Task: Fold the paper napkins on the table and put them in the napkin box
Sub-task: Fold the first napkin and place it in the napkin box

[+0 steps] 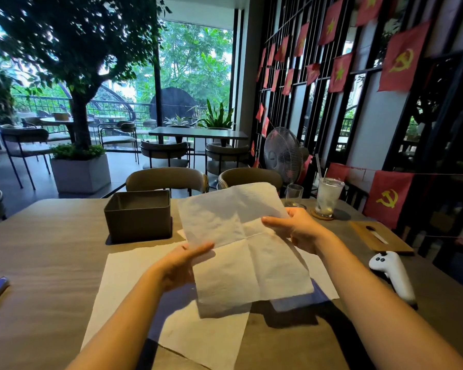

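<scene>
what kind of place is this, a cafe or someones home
Most likely a cafe with an open terrace: several empty tables with matching chairs, an iced drink on a coaster, and a napkin box on the table.

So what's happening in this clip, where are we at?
A person holds an unfolded paper napkin up above the table, the left hand gripping its left edge and the right hand its right edge. More napkins lie flat underneath. The dark napkin box sits open with nothing visible inside, so no napkin seems folded or stowed yet.
</scene>
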A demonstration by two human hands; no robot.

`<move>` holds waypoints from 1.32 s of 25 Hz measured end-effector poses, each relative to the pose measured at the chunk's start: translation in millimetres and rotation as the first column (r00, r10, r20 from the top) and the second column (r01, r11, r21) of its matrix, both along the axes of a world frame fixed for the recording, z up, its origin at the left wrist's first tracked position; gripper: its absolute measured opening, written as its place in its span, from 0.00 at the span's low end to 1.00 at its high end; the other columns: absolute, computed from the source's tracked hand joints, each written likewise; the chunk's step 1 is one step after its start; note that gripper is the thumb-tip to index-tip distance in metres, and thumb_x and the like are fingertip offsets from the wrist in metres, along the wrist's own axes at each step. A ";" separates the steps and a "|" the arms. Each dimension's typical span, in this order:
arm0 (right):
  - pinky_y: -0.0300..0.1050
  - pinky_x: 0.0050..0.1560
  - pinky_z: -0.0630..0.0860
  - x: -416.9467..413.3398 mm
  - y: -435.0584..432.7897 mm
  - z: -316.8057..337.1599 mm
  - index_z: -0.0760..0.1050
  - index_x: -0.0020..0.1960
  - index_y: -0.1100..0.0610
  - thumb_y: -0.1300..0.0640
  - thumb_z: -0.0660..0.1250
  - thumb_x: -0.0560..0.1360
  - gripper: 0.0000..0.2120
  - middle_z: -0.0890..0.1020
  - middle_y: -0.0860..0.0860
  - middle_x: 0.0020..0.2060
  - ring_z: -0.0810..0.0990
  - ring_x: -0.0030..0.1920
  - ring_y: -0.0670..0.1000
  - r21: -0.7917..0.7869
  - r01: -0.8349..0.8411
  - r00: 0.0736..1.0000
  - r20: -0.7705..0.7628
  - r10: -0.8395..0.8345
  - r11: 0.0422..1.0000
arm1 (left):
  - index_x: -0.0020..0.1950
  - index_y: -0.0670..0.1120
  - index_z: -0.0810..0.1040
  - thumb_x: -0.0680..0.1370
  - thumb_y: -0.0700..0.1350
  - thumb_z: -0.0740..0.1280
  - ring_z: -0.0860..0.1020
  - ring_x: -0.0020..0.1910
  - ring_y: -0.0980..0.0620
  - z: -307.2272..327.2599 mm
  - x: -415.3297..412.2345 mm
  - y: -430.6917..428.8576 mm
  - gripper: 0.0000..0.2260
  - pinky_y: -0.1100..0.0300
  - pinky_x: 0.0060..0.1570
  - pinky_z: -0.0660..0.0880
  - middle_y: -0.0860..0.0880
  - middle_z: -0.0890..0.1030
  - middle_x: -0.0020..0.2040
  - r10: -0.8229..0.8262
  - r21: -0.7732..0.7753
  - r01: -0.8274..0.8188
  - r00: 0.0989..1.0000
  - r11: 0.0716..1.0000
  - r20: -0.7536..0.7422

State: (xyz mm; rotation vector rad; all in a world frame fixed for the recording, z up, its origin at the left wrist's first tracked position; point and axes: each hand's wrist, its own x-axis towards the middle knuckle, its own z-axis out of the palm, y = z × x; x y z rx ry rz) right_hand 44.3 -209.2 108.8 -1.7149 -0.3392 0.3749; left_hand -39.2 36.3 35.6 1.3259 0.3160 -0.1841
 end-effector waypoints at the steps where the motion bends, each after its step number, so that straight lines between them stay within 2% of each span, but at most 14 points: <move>1: 0.49 0.48 0.80 2.3 0.5 2.7 0.77 0.48 0.56 0.60 0.72 0.71 0.07 0.81 0.55 0.50 0.81 0.49 0.54 0.001 0.016 1.000 0.002 -0.016 1.000 | 0.58 0.43 0.76 0.72 0.47 0.70 0.79 0.53 0.41 -5.8 2.1 0.5 0.17 0.47 0.45 0.78 0.41 0.82 0.53 0.007 0.024 -0.007 1.000 1.000 0.015; 5: 0.44 0.42 0.81 8.9 -5.6 -0.5 0.74 0.61 0.64 0.61 0.72 0.71 0.20 0.82 0.59 0.53 0.82 0.48 0.55 -0.016 0.057 0.993 -0.099 -0.058 0.998 | 0.50 0.43 0.79 0.74 0.47 0.69 0.79 0.51 0.43 1.4 13.2 4.5 0.09 0.53 0.42 0.78 0.43 0.82 0.51 0.148 0.077 -0.158 0.982 0.984 0.113; 8: 0.43 0.37 0.79 11.4 -9.7 -11.3 0.73 0.63 0.66 0.64 0.71 0.72 0.20 0.82 0.57 0.47 0.82 0.44 0.53 0.004 0.104 0.981 -0.167 -0.102 0.995 | 0.47 0.39 0.80 0.75 0.48 0.68 0.80 0.46 0.45 16.1 17.4 6.2 0.11 0.58 0.38 0.76 0.43 0.81 0.45 0.156 0.357 -0.230 0.962 0.905 0.226; 13: 0.39 0.28 0.71 16.6 5.2 -16.3 0.74 0.60 0.65 0.57 0.65 0.77 0.15 0.80 0.55 0.38 0.75 0.31 0.49 -0.052 0.141 0.977 -0.156 -0.147 0.989 | 0.46 0.35 0.79 0.76 0.47 0.67 0.80 0.34 0.50 55.3 20.4 -5.8 0.13 0.62 0.32 0.78 0.40 0.81 0.39 0.040 0.660 -0.340 0.904 0.670 0.425; 15: 0.43 0.32 0.77 17.1 15.1 -11.8 0.73 0.59 0.63 0.57 0.63 0.78 0.12 0.81 0.56 0.45 0.79 0.39 0.52 -0.016 0.107 0.977 -0.182 -0.108 0.994 | 0.45 0.40 0.79 0.76 0.47 0.66 0.79 0.36 0.51 72.4 17.8 -20.0 0.10 0.60 0.39 0.80 0.45 0.80 0.39 -0.047 0.771 -0.411 0.869 0.487 0.493; 17: 0.49 0.46 0.79 12.9 28.2 -6.2 0.74 0.56 0.59 0.56 0.62 0.78 0.09 0.79 0.56 0.52 0.79 0.48 0.55 0.006 0.065 0.979 -0.195 -0.062 0.998 | 0.48 0.42 0.80 0.77 0.46 0.65 0.77 0.40 0.52 87.4 13.6 -37.2 0.08 0.57 0.51 0.78 0.47 0.79 0.41 -0.133 0.814 -0.474 0.831 0.336 0.539; 19: 0.53 0.56 0.76 8.5 39.4 -5.1 0.73 0.60 0.58 0.51 0.61 0.78 0.14 0.78 0.56 0.55 0.77 0.55 0.56 0.064 0.040 0.966 -0.256 -0.022 0.997 | 0.53 0.43 0.79 0.78 0.45 0.64 0.79 0.48 0.49 97.1 12.3 -55.5 0.09 0.53 0.56 0.76 0.44 0.81 0.48 -0.200 0.851 -0.462 0.835 0.248 0.512; 21: 0.56 0.55 0.76 2.4 46.7 -5.5 0.75 0.59 0.57 0.51 0.57 0.80 0.14 0.81 0.58 0.51 0.79 0.53 0.57 0.201 0.010 0.950 -0.308 0.053 0.979 | 0.59 0.46 0.77 0.78 0.47 0.63 0.78 0.56 0.47 97.4 15.0 -72.6 0.12 0.52 0.60 0.74 0.44 0.80 0.58 -0.259 0.909 -0.394 0.871 0.134 0.416; 24: 0.50 0.35 0.81 -7.7 46.9 -7.5 0.81 0.37 0.57 0.55 0.48 0.81 0.26 0.81 0.57 0.33 0.81 0.36 0.54 0.467 -0.019 0.875 -0.420 0.241 0.884 | 0.62 0.49 0.74 0.75 0.55 0.65 0.78 0.54 0.48 84.7 13.5 -88.7 0.18 0.55 0.57 0.74 0.45 0.80 0.57 -0.324 0.966 -0.259 0.912 0.022 0.252; 26: 0.47 0.29 0.82 -4.9 45.2 -15.3 0.80 0.44 0.61 0.51 0.47 0.82 0.26 0.83 0.58 0.33 0.80 0.38 0.54 0.570 0.042 0.842 -0.462 0.277 0.821 | 0.62 0.48 0.75 0.72 0.60 0.67 0.78 0.46 0.52 80.7 10.2 -87.7 0.23 0.60 0.48 0.76 0.46 0.80 0.49 -0.362 0.969 -0.213 0.900 0.124 0.244; 28: 0.60 0.46 0.82 -2.5 45.7 -21.9 0.76 0.61 0.61 0.46 0.48 0.81 0.25 0.83 0.63 0.48 0.80 0.51 0.60 0.628 0.060 0.832 -0.462 0.309 0.776 | 0.59 0.48 0.77 0.70 0.64 0.66 0.75 0.44 0.54 85.5 6.5 -77.6 0.26 0.64 0.42 0.71 0.49 0.76 0.46 -0.305 0.894 -0.254 0.876 0.368 0.374; 30: 0.65 0.55 0.74 -1.2 44.9 -26.0 0.75 0.64 0.61 0.45 0.51 0.80 0.25 0.80 0.64 0.57 0.80 0.54 0.65 0.652 0.056 0.799 -0.484 0.358 0.756 | 0.59 0.47 0.77 0.71 0.62 0.66 0.74 0.53 0.51 84.5 13.2 -58.4 0.24 0.61 0.49 0.71 0.47 0.74 0.54 -0.092 0.738 -0.412 0.840 0.535 0.535; 31: 0.66 0.55 0.75 -1.5 43.3 -28.7 0.76 0.62 0.61 0.45 0.52 0.80 0.25 0.81 0.63 0.56 0.81 0.53 0.65 0.651 0.074 0.785 -0.505 0.359 0.755 | 0.61 0.46 0.75 0.72 0.61 0.66 0.73 0.58 0.48 81.2 16.5 -46.4 0.24 0.56 0.54 0.72 0.45 0.74 0.58 0.009 0.673 -0.426 0.848 0.605 0.529; 33: 0.64 0.49 0.80 -0.1 40.1 -32.8 0.78 0.60 0.61 0.45 0.56 0.79 0.23 0.83 0.60 0.51 0.82 0.50 0.63 0.698 0.083 0.728 -0.529 0.435 0.711 | 0.63 0.44 0.73 0.72 0.61 0.66 0.74 0.59 0.43 70.3 15.9 -25.3 0.27 0.50 0.55 0.74 0.40 0.74 0.63 0.033 0.532 -0.196 0.953 0.824 0.300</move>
